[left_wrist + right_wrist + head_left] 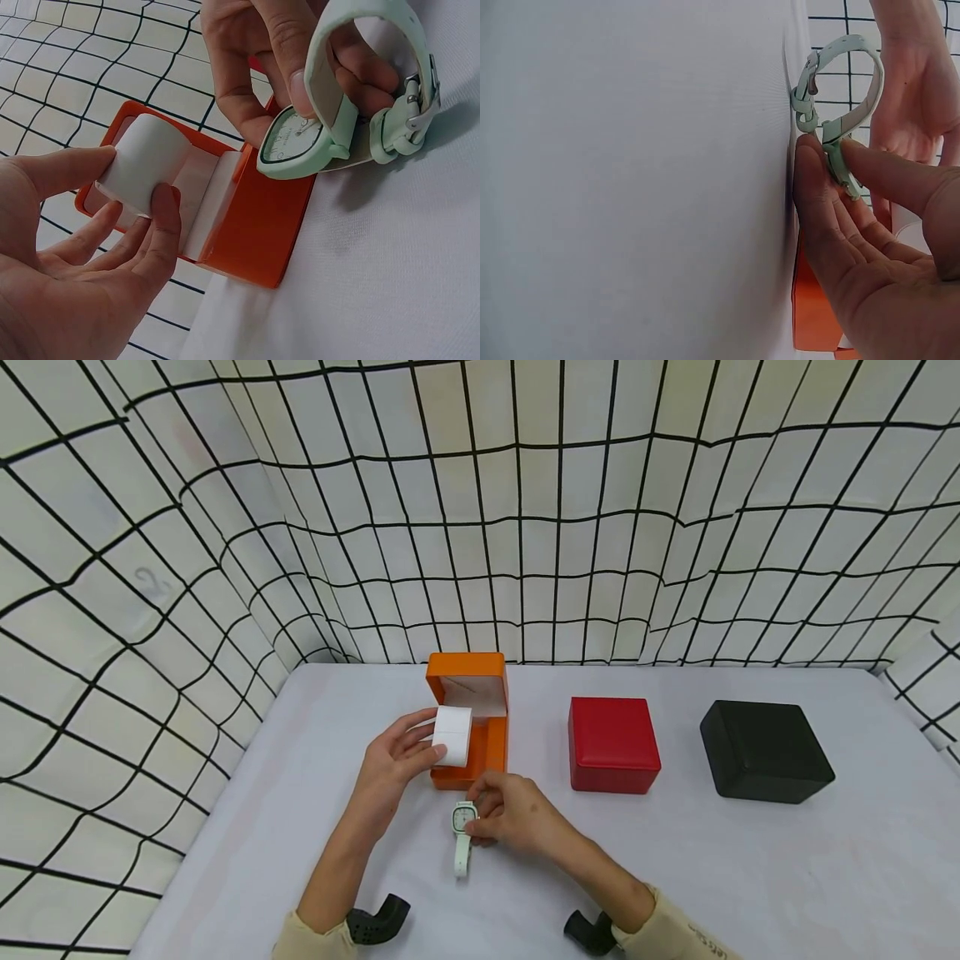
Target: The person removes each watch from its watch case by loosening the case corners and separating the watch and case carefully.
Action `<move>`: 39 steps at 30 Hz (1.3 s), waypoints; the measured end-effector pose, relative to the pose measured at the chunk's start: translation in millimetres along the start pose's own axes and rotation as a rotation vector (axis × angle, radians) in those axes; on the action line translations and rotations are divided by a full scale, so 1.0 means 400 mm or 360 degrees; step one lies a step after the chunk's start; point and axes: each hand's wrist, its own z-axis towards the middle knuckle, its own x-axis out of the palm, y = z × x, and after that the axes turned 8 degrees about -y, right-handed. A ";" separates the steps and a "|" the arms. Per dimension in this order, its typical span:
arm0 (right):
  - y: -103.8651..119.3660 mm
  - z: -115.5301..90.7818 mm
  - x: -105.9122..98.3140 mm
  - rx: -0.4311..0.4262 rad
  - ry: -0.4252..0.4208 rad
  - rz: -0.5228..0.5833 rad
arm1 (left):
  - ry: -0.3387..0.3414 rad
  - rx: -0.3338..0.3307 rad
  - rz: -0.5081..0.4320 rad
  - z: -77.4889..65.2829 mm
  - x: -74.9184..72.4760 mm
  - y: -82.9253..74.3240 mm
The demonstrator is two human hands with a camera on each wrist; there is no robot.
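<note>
A white watch cushion [453, 735] is pinched between the thumb and fingers of my left hand [393, 756], held over an orange watch box [495, 752] whose lid stands up at the back. In the left wrist view the cushion [142, 161] looks rounded and smooth. My right hand [517, 814] grips a pale green wristwatch [464, 817] by its case, just in front of the box. In the left wrist view the watch's strap [397, 124] is buckled into a loop. The right wrist view shows thumb and fingers pinching the watch [840, 169] near the white cloth.
A closed red box [611, 743] sits right of the orange one, and a closed black box [765, 750] lies farther right. White cloth covers the table [750, 877]. A black wire grid [517, 518] rises along the back and left side.
</note>
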 end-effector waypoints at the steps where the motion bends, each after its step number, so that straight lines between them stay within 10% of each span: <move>1: 0.000 0.000 0.001 0.0004 0.0001 0.0006 | 0.0001 -0.0001 -0.0002 -0.001 0.000 0.000; 39: 0.014 -0.019 0.020 -0.0068 -0.0082 -0.0424 | 0.0009 -0.0002 0.0025 -0.002 0.003 0.004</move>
